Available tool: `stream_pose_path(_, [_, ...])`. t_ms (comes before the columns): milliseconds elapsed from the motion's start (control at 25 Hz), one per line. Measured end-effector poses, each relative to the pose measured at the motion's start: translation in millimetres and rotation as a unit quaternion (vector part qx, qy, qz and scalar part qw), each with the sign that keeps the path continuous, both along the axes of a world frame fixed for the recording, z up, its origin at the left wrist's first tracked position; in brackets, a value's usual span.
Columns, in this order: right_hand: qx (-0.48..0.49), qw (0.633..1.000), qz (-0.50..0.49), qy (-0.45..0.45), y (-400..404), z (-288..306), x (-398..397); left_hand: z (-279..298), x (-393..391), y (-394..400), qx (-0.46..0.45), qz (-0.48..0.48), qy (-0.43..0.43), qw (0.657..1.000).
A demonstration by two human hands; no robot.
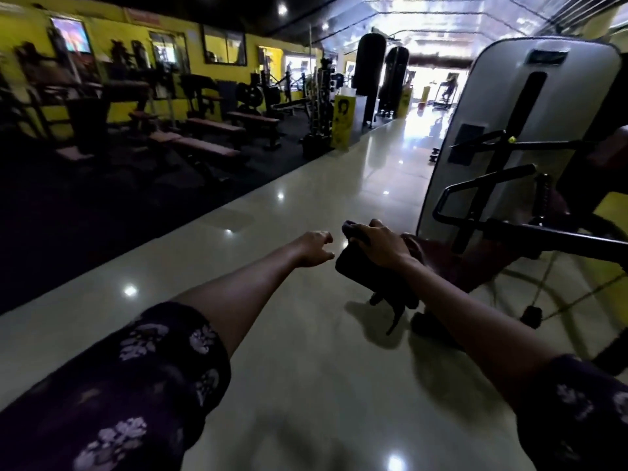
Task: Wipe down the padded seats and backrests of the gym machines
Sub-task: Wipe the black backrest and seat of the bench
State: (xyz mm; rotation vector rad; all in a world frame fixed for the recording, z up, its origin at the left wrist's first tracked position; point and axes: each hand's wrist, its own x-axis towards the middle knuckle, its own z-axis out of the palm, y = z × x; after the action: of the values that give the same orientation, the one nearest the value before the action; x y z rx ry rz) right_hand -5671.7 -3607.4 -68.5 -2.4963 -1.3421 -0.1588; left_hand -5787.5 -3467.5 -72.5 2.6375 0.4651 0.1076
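Two hands are out in front here, and only one is working: the right hand (377,241) sits on top of a dark pad (360,266) at the near end of the machine (530,130), its fingers (356,232) curled over the far edge and bunching a dark cloth (350,226) against the padding. The cloth peeks out just past the knuckles, pinned between fingers and pad, so the wiping surface is directly under the palm. The left hand (314,248) hovers just beside the pad's left edge, not touching it, fingers loosely bent and holding nothing. The pad stands on a dark post over the glossy tiled floor (272,334), with the machine's pale panel and black handles rising behind and to the right. To do this stroke well, my read is that the cloth should be spread flatter under the palm rather than wadded at the fingertips, then drawn in long overlapping passes from the far edge back toward the body, rolling over the rounded sides where sweat collects. The free hand looks well placed to steady the pad's side if it swivels under pressure. A reddish seat (438,249) shows just behind the right wrist, partly hidden, and likely wants the same treatment. Across the aisle, a row of benches (210,130) sits in dim light on dark matting, well apart from the hands.
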Motion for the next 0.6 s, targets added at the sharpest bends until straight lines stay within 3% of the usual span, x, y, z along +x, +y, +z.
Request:
stream_pose_path(320, [0.022,0.997,0.068,0.017,124.3,-11.6,80.1,-4.9,64.0,111.2,0.025,0.06,0.021,0.998])
stream_pose_path(600, [0.043,0.998,0.054,0.0,245.7,19.6,184.9,14.2,170.4,238.2,0.019,0.058,0.014,0.998])
